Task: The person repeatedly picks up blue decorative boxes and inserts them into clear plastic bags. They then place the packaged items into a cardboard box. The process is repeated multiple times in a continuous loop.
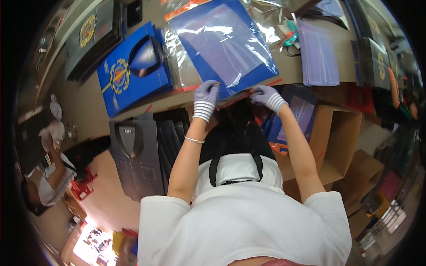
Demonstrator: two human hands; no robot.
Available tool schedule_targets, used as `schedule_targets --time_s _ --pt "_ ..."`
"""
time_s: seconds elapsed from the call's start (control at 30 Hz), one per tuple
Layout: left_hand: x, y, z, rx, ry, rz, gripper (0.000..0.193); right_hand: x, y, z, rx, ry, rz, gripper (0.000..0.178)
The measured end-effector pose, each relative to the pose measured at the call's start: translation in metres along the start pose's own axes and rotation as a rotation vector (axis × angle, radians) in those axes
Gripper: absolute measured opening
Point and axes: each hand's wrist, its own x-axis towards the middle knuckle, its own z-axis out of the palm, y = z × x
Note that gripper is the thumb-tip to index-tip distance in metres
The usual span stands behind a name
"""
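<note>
My gloved left hand (207, 94) and right hand (265, 95) each pinch the near edge of a blue folder in a clear plastic sleeve (222, 42) on the table (88, 111).

We see a glossy, crinkled clear plastic sleeve (222, 40) over a smooth blue paper folder (208, 66), knitted cloth gloves on the left hand (206, 95) and right hand (266, 96), a matt brown cardboard box (341, 133), and a shiny metal bracelet (194, 140).
</note>
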Motion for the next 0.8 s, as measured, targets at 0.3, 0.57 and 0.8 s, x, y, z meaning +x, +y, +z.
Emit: schedule_targets --time_s 0.3,0.57,0.8 --pt "-0.064 -0.062 -0.021 -0.494 -0.081 -0.751 0.038 -0.002 0.004 0.101 -0.961 0.159 -0.691 0.02" --pt "-0.051 -0.036 -0.012 -0.32 0.01 -0.733 0.033 0.027 0.007 0.139 -1.243 0.158 -0.79 0.017" --pt "-0.051 -0.059 -0.024 -0.371 0.109 -0.666 0.019 -0.055 -0.002 0.001 -0.85 0.631 -0.477 0.026"
